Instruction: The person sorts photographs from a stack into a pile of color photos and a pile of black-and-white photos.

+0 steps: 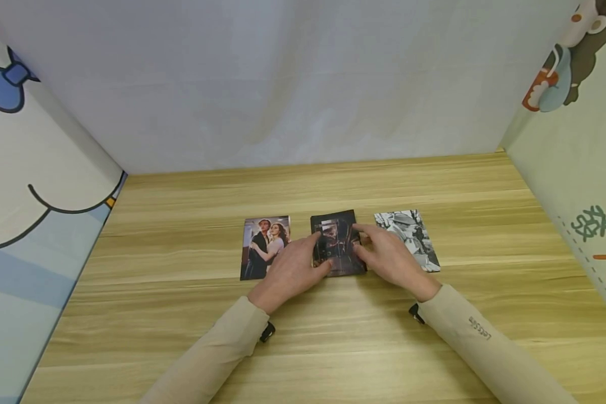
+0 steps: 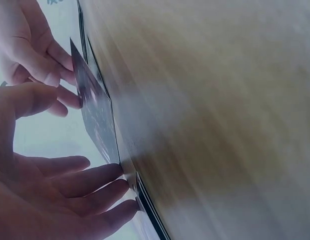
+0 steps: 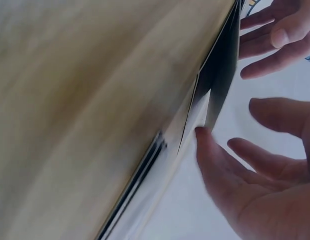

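A dark photo card (image 1: 339, 244) lies in the middle of the table, with another dark edge showing beneath it. Both wrist views show this card (image 2: 97, 112) tilted, its right side lifted off what is below. My left hand (image 1: 297, 265) reaches over the left photo, straight fingers touching the dark card's left edge. At the card's right edge is my right hand (image 1: 390, 253), fingers loosely bent and fingertips right by the raised side (image 3: 222, 75). Thumb and fingers stay apart on each hand.
To the left lies a colour photo of a couple (image 1: 252, 261), partly under my left hand. A black-and-white photo (image 1: 425, 252) lies on the right. Layered edges (image 3: 127, 192) show on the right pile. Printed cloth walls (image 1: 303, 84) surround the wooden table (image 1: 182, 224).
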{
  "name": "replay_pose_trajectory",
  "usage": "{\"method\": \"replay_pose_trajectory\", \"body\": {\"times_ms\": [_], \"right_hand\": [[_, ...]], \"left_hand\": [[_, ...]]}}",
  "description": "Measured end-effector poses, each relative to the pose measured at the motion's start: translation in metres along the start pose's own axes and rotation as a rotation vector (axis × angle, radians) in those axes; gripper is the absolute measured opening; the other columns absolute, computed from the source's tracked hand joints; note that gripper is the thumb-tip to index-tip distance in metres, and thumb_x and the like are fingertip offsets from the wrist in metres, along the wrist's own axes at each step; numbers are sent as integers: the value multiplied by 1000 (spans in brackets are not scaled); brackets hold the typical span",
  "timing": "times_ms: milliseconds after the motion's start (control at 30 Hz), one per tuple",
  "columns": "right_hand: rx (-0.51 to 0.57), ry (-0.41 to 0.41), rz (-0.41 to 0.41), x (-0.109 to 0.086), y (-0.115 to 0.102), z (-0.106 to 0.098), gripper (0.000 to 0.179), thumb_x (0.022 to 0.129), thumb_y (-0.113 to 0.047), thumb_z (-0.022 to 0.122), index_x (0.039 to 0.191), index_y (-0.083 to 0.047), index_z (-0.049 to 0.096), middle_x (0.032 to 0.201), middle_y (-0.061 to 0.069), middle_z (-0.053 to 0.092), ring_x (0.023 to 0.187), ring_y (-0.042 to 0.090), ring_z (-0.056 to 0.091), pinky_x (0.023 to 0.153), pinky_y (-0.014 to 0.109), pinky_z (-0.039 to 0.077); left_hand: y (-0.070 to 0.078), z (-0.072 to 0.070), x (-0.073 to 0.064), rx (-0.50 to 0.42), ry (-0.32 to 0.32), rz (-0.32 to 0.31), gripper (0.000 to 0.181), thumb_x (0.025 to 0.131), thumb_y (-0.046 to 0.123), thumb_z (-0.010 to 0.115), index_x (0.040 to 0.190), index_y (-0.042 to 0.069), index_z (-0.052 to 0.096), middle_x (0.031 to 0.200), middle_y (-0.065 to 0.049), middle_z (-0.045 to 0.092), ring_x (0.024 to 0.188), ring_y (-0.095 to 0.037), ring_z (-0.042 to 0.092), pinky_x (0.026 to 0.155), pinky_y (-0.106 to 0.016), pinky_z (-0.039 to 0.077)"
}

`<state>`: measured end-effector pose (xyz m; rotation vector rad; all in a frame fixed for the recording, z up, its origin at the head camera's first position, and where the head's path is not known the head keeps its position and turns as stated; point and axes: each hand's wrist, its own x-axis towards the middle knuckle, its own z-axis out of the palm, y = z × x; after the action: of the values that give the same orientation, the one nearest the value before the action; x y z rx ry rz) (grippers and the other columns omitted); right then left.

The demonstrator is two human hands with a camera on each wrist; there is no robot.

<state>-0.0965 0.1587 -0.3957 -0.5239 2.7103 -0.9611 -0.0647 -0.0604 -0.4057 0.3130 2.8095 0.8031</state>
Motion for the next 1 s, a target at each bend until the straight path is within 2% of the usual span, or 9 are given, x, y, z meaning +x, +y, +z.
{"method": "replay_pose_trajectory", "body": {"times_ms": [67, 167, 300, 600, 867, 1000], "right_hand": [[30, 5, 0, 0, 0, 0, 53, 97, -6, 67, 147, 3, 52, 129, 25, 65, 104, 34, 71, 87, 48, 60], [56, 19, -5, 1, 0, 0, 55, 95, 0, 67, 147, 4, 51, 134, 25, 61, 98, 30, 73, 80, 43, 62], [86, 41, 1, 3, 0, 1, 57, 92, 5, 66, 147, 6, 50, 142, 26, 55, 99, 31, 73, 81, 42, 62], [249, 39, 54, 6, 5, 0, 60, 92, 6, 60, 149, 12, 44, 132, 29, 63, 109, 42, 70, 87, 43, 62], [338, 55, 67, 4, 4, 1, 60, 89, 8, 58, 149, 7, 49, 126, 27, 66, 107, 41, 71, 85, 41, 62], [377, 56, 73, 2, 2, 1, 61, 89, 8, 58, 149, 7, 48, 127, 27, 65, 108, 40, 71, 81, 34, 62]], "left_hand": [[0, 0, 0, 5, 4, 5, 71, 99, 40, 68, 153, 0, 47, 145, -20, 58, 130, -37, 59, 106, -52, 50], [0, 0, 0, 2, 3, 6, 72, 98, 40, 69, 153, 0, 47, 144, -21, 59, 129, -37, 59, 105, -51, 51], [0, 1, 0, -10, 4, 1, 72, 97, 40, 69, 153, 1, 47, 143, -21, 60, 128, -37, 60, 104, -51, 52], [0, 0, -1, -59, 10, -15, 72, 98, 39, 70, 154, 1, 46, 148, -20, 56, 133, -37, 56, 109, -51, 48], [-1, -4, -2, -151, 57, -60, 76, 97, 34, 70, 157, 0, 39, 153, -20, 50, 136, -36, 53, 112, -50, 45], [-3, -6, -3, -213, 88, -89, 77, 98, 33, 68, 159, 0, 35, 156, -20, 47, 138, -36, 51, 113, -51, 44]]}}
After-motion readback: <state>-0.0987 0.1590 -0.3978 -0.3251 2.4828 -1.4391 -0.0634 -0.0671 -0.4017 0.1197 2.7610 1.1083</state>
